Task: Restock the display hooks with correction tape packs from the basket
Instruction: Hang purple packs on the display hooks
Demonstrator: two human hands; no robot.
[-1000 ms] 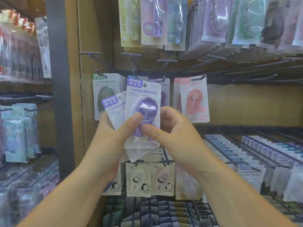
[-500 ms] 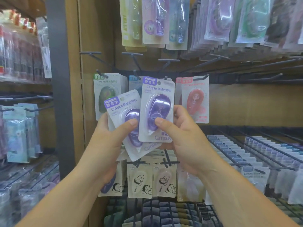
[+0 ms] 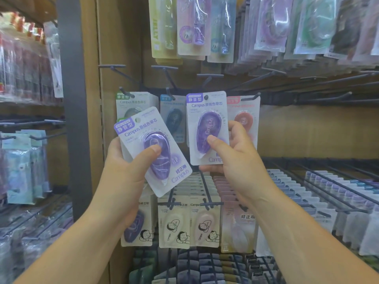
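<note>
Head view. A person faces a wooden display wall of dark metal hooks in a stationery aisle, with both bare forearms raised.

The right grip (image 3: 235, 160) grasps an upright purple pack (image 3: 207, 128) of correction tape. The thumb presses on the clear blister and the fingers curl behind the card. The pack is held square to the wall and high, so its hang hole (image 3: 206, 97) sits level with a row of hooks. It fills the gap between a hanging blue pack (image 3: 173, 117) and a hanging pink pack (image 3: 244, 117). The hook meant for it is hidden behind the card, so it cannot be told whether the hole is threaded onto it. Holding the card low probably leaves its top free to slide along the prong.

The left grip (image 3: 127, 171) grasps a tilted purple pack (image 3: 152, 152), with the thumb across the blister and the fingers behind. This pack sits lower and further left, its top leaning left, and it overlaps a hanging green pack (image 3: 133, 101). It looks parked out of the way, likely the next one to go up. A sliver of green label shows behind its upper corner. It is unclear whether that belongs to another pack in the same grip.

Above, bare hooks (image 3: 164, 68) jut from the wall. Below the hands hangs a cream pack (image 3: 174, 224) printed with a cartoon figure, among others. The basket is not in view.
</note>
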